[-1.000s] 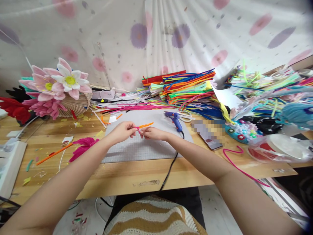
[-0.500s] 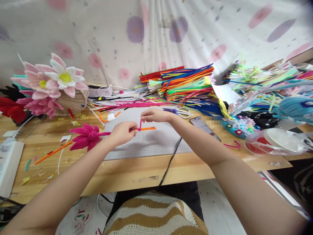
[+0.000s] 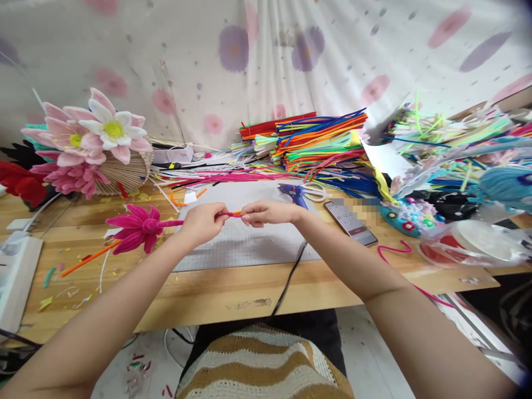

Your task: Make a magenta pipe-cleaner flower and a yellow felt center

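Note:
A magenta pipe-cleaner flower (image 3: 143,227) points to the left, its wrapped stem (image 3: 172,223) running into my left hand (image 3: 205,223). That hand is closed on the stem, thumb and fingers pinched. Just to the right, my right hand (image 3: 268,213) is closed too, pinching a magenta pipe cleaner (image 3: 233,215) against the stem. A bit of orange core shows in the short gap between the hands; its far end is hidden by my right fingers. Both hands are above the grey cutting mat (image 3: 249,252).
Behind the mat lie a blue glue gun (image 3: 296,194) and bundles of coloured pipe cleaners (image 3: 320,138). A phone (image 3: 350,221) lies right of the mat. Finished flowers (image 3: 100,130) stand at the left, near a white power strip (image 3: 20,282). A black cable (image 3: 291,277) crosses the table's front edge.
My right hand has come down and right, drawing the magenta strand from upright to lying along the stem. The flower and my left hand have shifted left. A longer magenta strand shows at right.

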{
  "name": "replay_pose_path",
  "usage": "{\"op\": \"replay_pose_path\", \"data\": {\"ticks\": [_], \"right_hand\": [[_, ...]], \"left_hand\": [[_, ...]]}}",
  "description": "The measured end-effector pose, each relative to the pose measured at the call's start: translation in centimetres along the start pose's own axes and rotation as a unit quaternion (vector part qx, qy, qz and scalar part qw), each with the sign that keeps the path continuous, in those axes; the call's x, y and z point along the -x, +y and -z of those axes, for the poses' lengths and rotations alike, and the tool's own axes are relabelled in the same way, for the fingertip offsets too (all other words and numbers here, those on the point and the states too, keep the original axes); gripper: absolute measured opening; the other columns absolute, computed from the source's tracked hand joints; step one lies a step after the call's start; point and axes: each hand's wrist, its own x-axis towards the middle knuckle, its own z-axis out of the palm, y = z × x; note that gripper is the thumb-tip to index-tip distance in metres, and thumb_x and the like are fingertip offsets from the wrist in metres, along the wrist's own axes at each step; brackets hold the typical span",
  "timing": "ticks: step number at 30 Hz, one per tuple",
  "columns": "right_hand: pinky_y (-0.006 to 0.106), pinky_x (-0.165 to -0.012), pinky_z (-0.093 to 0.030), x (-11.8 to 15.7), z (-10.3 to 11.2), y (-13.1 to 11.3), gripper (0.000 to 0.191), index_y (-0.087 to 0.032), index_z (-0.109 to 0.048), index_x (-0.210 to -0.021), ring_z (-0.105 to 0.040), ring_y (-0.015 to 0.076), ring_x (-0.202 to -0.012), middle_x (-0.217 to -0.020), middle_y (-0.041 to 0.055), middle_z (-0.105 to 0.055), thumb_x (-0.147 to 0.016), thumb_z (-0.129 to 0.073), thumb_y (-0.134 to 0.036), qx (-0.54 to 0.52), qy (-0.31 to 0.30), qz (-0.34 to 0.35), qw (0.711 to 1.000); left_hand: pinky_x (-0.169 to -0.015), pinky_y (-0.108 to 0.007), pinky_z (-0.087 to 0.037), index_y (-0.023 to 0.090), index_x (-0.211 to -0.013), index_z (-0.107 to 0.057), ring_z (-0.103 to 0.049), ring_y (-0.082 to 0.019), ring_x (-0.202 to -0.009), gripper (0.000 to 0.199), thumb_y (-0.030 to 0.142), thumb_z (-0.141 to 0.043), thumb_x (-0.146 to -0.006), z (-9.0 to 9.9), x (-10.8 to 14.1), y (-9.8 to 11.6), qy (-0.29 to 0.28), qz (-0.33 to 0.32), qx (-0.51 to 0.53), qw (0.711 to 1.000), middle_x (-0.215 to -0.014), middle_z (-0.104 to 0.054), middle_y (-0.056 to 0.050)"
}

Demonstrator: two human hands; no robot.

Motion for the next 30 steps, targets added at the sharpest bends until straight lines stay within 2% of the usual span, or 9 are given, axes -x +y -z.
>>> {"op": "replay_pose_path", "data": {"ticks": [5, 8, 13, 16, 19, 22, 25, 28, 30], "right_hand": [[0.021, -0.053, -0.028, -0.7, 2.9, -1.2, 0.024, -0.014, -0.05, -0.069, -0.038, 0.0059, -0.053, -0.057, -0.0035, -0.044, -0.085, -0.044, -0.03, 0.146, 0.038, -0.02, 0.988], [0.021, -0.053, -0.028, -1.5, 3.2, 0.2, 0.025, -0.014, -0.049, -0.068, -0.037, 0.0059, -0.054, -0.058, -0.0036, -0.043, -0.085, -0.044, -0.032, 0.116, 0.043, -0.014, 0.992], [0.02, -0.049, -0.023, -2.1, -0.3, 3.8, 0.032, -0.015, -0.047, -0.077, -0.029, 0.0057, -0.05, -0.056, -0.0062, -0.035, -0.082, -0.046, -0.046, -0.078, 0.055, -0.008, 0.995], [0.021, -0.048, -0.023, -2.0, -3.4, 4.6, 0.038, -0.016, -0.042, -0.074, -0.026, 0.0061, -0.049, -0.053, -0.0072, -0.029, -0.086, -0.035, -0.051, -0.138, 0.087, 0.004, 0.987], [0.021, -0.05, -0.024, -1.4, -4.9, 3.6, 0.037, -0.016, -0.043, -0.073, -0.028, 0.0058, -0.05, -0.057, -0.0062, -0.031, -0.087, -0.035, -0.05, -0.126, 0.094, 0.005, 0.988], [0.021, -0.054, -0.028, -0.7, -3.9, 1.6, 0.033, -0.015, -0.045, -0.073, -0.033, 0.0061, -0.055, -0.063, -0.0039, -0.039, -0.087, -0.038, -0.044, -0.056, 0.11, 0.029, 0.992], [0.021, -0.057, -0.03, -0.4, -1.4, -0.1, 0.026, -0.015, -0.048, -0.074, -0.037, 0.007, -0.06, -0.067, -0.0024, -0.044, -0.085, -0.042, -0.038, 0.036, 0.147, 0.055, 0.987], [0.021, -0.056, -0.029, -0.9, 1.0, -0.2, 0.025, -0.015, -0.047, -0.072, -0.035, 0.007, -0.06, -0.064, -0.003, -0.041, -0.083, -0.045, -0.037, 0.079, 0.181, 0.059, 0.979], [0.021, -0.055, -0.028, -1.6, 1.9, 0.7, 0.027, -0.015, -0.046, -0.071, -0.034, 0.0067, -0.058, -0.064, -0.0034, -0.039, -0.082, -0.046, -0.039, 0.044, 0.186, 0.059, 0.98]], "left_hand": [[-0.055, -0.026, -0.03, 0.022, -0.077, -0.063, -0.053, -0.015, -0.063, 0.016, 0.027, -0.047, -0.076, 0.3, 0.0, 0.1, -0.028, -0.049, -0.013, 0.998, -0.069, -0.064, 0.001], [-0.055, -0.025, -0.031, 0.022, -0.075, -0.062, -0.051, -0.013, -0.059, 0.015, 0.025, -0.047, -0.076, 0.4, 0.1, 0.0, -0.036, -0.089, 0.022, 0.995, -0.066, -0.063, 0.002], [-0.055, -0.023, -0.034, 0.019, -0.071, -0.059, -0.049, -0.01, -0.054, 0.014, 0.026, -0.048, -0.076, 0.3, 0.1, -0.2, -0.032, -0.117, 0.129, 0.984, -0.061, -0.06, 0.003], [-0.056, -0.023, -0.034, 0.019, -0.072, -0.059, -0.05, -0.011, -0.057, 0.015, 0.027, -0.048, -0.076, 0.0, 0.2, -0.5, 0.018, -0.075, 0.135, 0.988, -0.063, -0.061, 0.002], [-0.057, -0.025, -0.033, 0.02, -0.074, -0.06, -0.051, -0.013, -0.06, 0.016, 0.029, -0.046, -0.077, -0.1, 0.2, -0.8, 0.06, -0.022, 0.072, 0.995, -0.066, -0.062, 0.0], [-0.056, -0.027, -0.031, 0.022, -0.076, -0.061, -0.053, -0.015, -0.064, 0.019, 0.03, -0.044, -0.078, -0.1, 0.2, -0.9, 0.056, -0.001, -0.008, 0.998, -0.071, -0.064, 0.0], [-0.055, -0.027, -0.029, 0.023, -0.078, -0.062, -0.055, -0.017, -0.068, 0.021, 0.032, -0.043, -0.079, 0.2, 0.1, -0.7, 0.037, -0.014, -0.05, 0.998, -0.074, -0.066, -0.001], [-0.056, -0.026, -0.031, 0.022, -0.078, -0.062, -0.054, -0.015, -0.065, 0.018, 0.029, -0.045, -0.078, 0.6, 0.2, -0.4, 0.003, -0.057, -0.024, 0.998, -0.071, -0.065, 0.0], [-0.058, -0.025, -0.034, 0.021, -0.079, -0.061, -0.054, -0.013, -0.063, 0.016, 0.027, -0.046, -0.077, 0.9, 0.3, -0.4, -0.015, -0.094, 0.033, 0.995, -0.069, -0.064, 0.001]]}}
